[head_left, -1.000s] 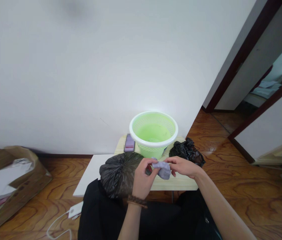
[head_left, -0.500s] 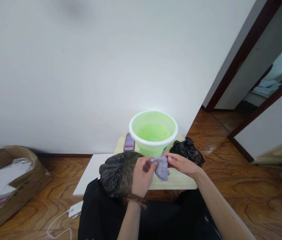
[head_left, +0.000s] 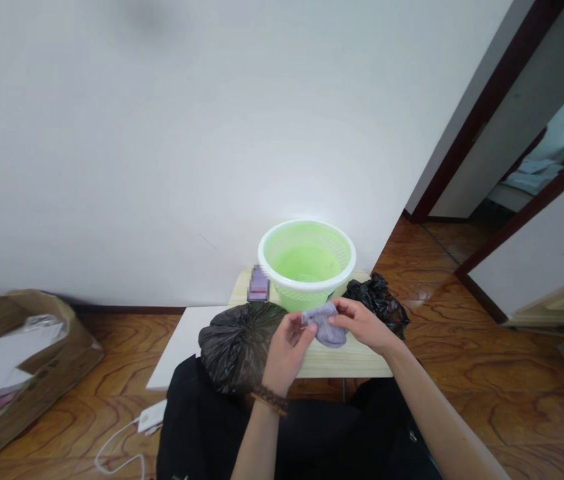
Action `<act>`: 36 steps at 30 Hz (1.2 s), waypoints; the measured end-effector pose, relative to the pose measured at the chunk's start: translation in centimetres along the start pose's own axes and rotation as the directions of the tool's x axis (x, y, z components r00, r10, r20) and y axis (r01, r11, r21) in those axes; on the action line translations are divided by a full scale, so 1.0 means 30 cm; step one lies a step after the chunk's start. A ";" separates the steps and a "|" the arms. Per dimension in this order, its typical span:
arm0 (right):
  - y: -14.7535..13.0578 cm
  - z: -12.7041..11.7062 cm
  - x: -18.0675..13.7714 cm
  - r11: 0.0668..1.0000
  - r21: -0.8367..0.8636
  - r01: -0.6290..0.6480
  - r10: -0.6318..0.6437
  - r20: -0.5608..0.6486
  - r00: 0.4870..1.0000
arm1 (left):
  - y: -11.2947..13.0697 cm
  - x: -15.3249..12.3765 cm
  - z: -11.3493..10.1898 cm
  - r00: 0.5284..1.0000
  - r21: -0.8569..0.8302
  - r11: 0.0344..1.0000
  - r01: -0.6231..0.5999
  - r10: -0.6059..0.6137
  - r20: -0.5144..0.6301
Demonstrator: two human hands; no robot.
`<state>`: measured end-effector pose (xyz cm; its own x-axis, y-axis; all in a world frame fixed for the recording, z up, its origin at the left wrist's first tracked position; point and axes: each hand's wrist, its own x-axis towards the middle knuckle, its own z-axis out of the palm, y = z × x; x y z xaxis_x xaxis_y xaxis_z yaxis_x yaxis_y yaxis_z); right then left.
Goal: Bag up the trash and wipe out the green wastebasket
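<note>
A small greyish-purple sock [head_left: 331, 335] is stretched between my two hands just in front of the basket, above the pale wooden table [head_left: 342, 365]. My left hand [head_left: 288, 347], with a beaded bracelet at the wrist, pinches its left end between thumb and fingers. My right hand [head_left: 360, 325] grips the upper right edge, thumb on the near face. Behind the sock stands a green plastic basket [head_left: 307, 287] with a white rim; no contents show in it. A tied dark plastic bag [head_left: 242, 343] lies left of my left hand.
Another crumpled black plastic bag [head_left: 379, 303] sits right of the basket. A blurred purple item [head_left: 259, 285] lies at its left. On the floor at far left is an open cardboard box [head_left: 62, 353] with papers. A white power strip [head_left: 152, 416] and cord lie near my leg.
The sock has been spread out flatter and turned more sideways. My right hand has gone from loosely touching its edge to pinching it with bent fingers.
</note>
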<state>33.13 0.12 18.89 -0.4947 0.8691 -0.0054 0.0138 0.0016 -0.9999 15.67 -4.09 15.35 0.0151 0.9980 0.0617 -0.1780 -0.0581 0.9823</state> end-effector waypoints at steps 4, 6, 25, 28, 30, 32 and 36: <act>0.018 0.011 0.007 0.999 0.042 -0.003 0.005 -0.050 0.999 | -0.002 -0.003 -0.001 0.996 -0.123 0.988 0.089 -0.092 -0.018; 0.028 0.015 0.009 0.999 0.037 -0.003 0.005 -0.065 0.998 | 0.000 -0.003 -0.002 0.989 -0.201 0.972 0.124 -0.137 -0.051; 0.047 0.018 0.015 0.941 -0.337 0.014 -0.099 -0.238 0.966 | -0.062 0.006 -0.026 0.968 -0.145 0.977 0.155 -0.179 -0.175; 0.044 0.017 0.011 0.951 -0.310 -0.017 -0.040 -0.177 0.983 | -0.075 0.008 -0.032 0.955 -0.133 0.981 0.138 -0.167 -0.244; 0.046 0.017 0.010 0.960 -0.275 -0.041 0.012 -0.107 0.994 | -0.075 0.005 -0.032 0.951 -0.179 0.974 0.140 -0.182 -0.249; 0.052 0.017 0.011 0.963 -0.265 -0.058 0.044 -0.058 0.997 | -0.071 0.000 -0.029 0.952 -0.240 0.961 0.136 -0.194 -0.235; 0.067 0.017 0.015 0.919 -0.395 -0.010 -0.036 -0.108 0.994 | -0.055 -0.009 -0.019 0.958 -0.342 0.925 0.163 -0.231 -0.168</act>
<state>32.49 0.27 16.88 -0.3981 0.9168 0.0316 0.3607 0.1881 -0.9135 15.39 -4.25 13.61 -0.1095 0.9742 -0.1973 -0.4991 0.1178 0.8585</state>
